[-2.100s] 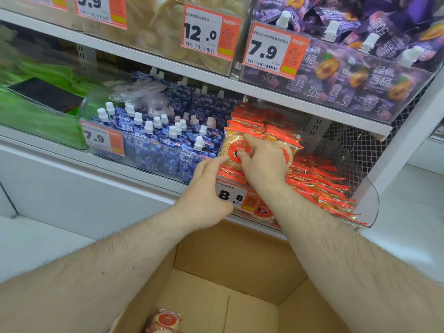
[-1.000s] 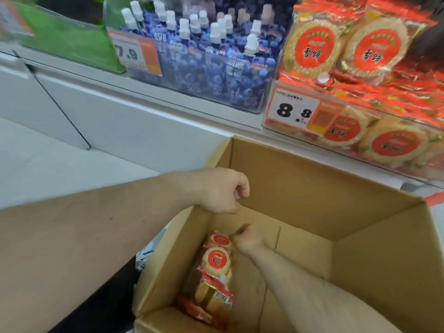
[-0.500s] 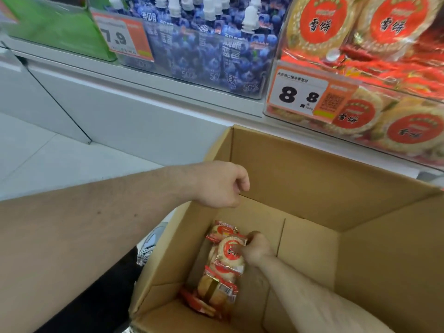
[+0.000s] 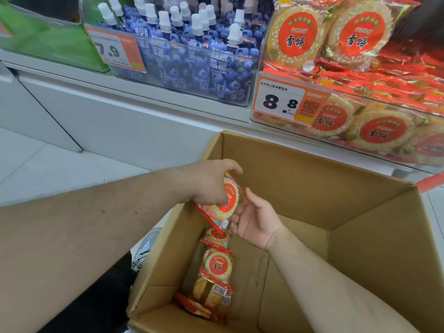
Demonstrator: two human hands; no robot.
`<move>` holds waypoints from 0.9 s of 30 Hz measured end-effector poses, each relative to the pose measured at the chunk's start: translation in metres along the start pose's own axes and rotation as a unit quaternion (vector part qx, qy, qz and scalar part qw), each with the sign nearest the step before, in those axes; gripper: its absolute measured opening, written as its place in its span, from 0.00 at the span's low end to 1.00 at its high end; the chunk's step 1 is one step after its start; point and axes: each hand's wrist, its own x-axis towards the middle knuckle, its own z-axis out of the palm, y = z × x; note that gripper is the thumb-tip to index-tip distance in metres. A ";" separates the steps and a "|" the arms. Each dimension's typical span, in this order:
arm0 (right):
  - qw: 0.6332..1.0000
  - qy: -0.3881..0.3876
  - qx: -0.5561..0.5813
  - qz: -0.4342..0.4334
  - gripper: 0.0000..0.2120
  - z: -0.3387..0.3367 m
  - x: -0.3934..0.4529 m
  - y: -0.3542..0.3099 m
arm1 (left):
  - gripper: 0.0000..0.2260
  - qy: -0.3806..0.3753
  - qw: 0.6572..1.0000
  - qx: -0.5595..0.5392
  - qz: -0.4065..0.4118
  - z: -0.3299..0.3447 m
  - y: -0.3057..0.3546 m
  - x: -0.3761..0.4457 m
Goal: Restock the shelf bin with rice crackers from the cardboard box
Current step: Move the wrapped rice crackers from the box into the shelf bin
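Cardboard box below, the left hand grips one rice cracker pack over its rim, right hand slack-fingered beside — best lift to the shelf bin at one o'clock, label outward.

The cardboard box sits on the floor below the shelf. Above its far wall, the shelf bin holds rice crackers — left of it, the bin of blueberry jelly pouches. More cracker packs lie along the box's left wall — above them, one pack between both hands.
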 end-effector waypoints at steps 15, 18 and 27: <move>0.790 0.291 -0.507 0.186 0.25 -0.044 0.012 0.084 | 0.31 -0.012 0.999 -0.038 0.006 -0.006 -0.004 0.010; 0.804 0.274 -0.509 0.143 0.21 -0.055 -0.005 0.052 | 0.33 -0.008 0.998 -0.059 0.023 -0.008 0.002 0.008; 0.892 0.180 -0.415 -0.006 0.17 -0.009 -0.134 -0.096 | 0.42 0.056 0.988 -0.106 0.096 -0.017 0.022 -0.004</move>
